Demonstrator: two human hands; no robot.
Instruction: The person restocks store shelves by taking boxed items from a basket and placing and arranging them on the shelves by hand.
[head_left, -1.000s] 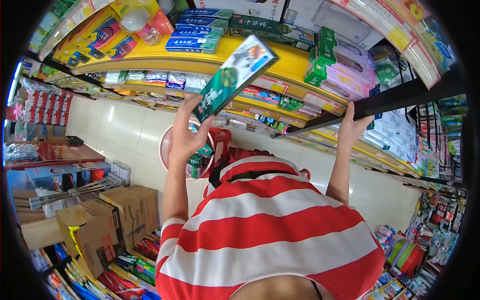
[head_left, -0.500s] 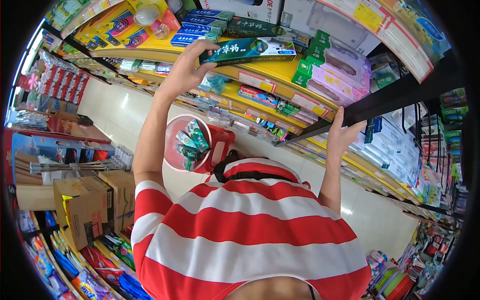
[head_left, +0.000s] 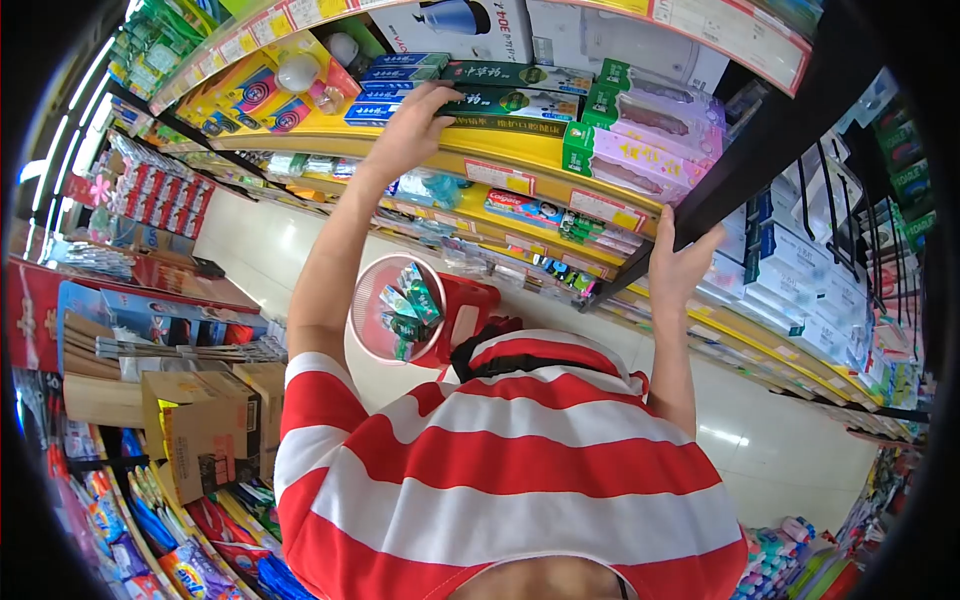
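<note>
My left hand (head_left: 412,130) is closed around the left end of a dark green toothpaste box (head_left: 520,103), which lies on the front of the yellow shelf (head_left: 475,143). A second green toothpaste box (head_left: 515,76) sits right behind it. Blue toothpaste boxes (head_left: 380,108) are stacked just left of my fingers. To the right stand pink-and-green boxes (head_left: 635,160). My right hand (head_left: 682,268) is open, thumb and finger spread, at the shelf's front edge beside the black post (head_left: 760,135); some of its fingers are hidden.
On the floor below stands a red-and-white basket (head_left: 358,318) holding several green packs (head_left: 408,300). Lower shelves carry more goods, among them a Colgate box (head_left: 522,207). Cardboard cartons (head_left: 205,425) are at the left. White boxes (head_left: 790,270) fill the shelving right of the post.
The green toothpaste box, tilted at the shelf's front edge before, now lies back flat, level with its neighbours. My left hand moved with it. My right hand stays at the shelf edge.
</note>
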